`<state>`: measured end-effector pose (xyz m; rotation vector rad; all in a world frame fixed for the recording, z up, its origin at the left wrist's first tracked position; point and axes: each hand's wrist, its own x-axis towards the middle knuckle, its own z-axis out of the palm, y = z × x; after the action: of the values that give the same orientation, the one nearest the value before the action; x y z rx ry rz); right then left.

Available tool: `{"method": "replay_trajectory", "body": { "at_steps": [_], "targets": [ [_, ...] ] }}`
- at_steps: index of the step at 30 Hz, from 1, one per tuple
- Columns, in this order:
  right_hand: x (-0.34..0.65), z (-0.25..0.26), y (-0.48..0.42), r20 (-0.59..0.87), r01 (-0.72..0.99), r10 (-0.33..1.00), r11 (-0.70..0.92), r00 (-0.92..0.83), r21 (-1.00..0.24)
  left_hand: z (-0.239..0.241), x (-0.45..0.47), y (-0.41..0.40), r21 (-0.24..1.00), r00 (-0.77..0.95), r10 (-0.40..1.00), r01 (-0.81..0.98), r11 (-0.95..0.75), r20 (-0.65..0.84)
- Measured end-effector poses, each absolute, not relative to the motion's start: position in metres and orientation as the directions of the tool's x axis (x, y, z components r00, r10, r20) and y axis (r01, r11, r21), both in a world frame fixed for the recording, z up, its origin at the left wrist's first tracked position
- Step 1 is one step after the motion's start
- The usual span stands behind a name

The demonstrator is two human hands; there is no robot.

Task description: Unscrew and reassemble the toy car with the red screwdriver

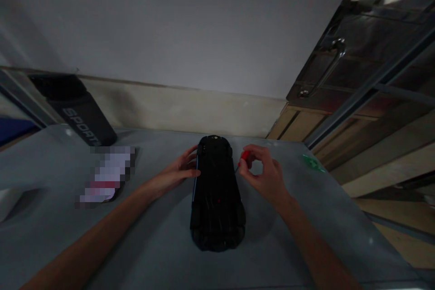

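Over on the far left, a pale thing (8, 201) is showing only in part on the counter (152, 235). Next, a black bottle (76, 113) is standing at the back by the wall (176, 31), lettering reading SPORT, and what's looking like a phone (110, 172), its face blurred, is lying just in front. Now the left hand (183, 167): fingers are spreading loosely, the thumb touching the car's near flank. And the car (217, 186) itself is lying wheels-up mid-counter, black underside showing. Here's the right hand (263, 172), thumb and fingertips pinching a red-handled screwdriver (244, 155), its thin shaft angling down beside the car's right edge; whether the tip is touching, I'm not managing to tell. Further right, a green packet (313, 162) is lying near the counter's edge, and beyond, a metal handle (324, 70) is gleaming.
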<state>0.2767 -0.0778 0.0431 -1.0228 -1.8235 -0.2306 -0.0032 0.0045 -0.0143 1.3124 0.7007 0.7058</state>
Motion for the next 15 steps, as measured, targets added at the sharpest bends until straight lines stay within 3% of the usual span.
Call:
{"method": "replay_trajectory", "body": {
  "at_steps": [15],
  "targets": [
    [0.2752, 0.0432, -0.0777, 0.844, 0.719, 0.511, 0.647, -0.161, -0.255, -0.0089, -0.0009, -0.0011, 0.969, 0.632, 0.773, -0.156, 0.191, -0.05]
  ]
}}
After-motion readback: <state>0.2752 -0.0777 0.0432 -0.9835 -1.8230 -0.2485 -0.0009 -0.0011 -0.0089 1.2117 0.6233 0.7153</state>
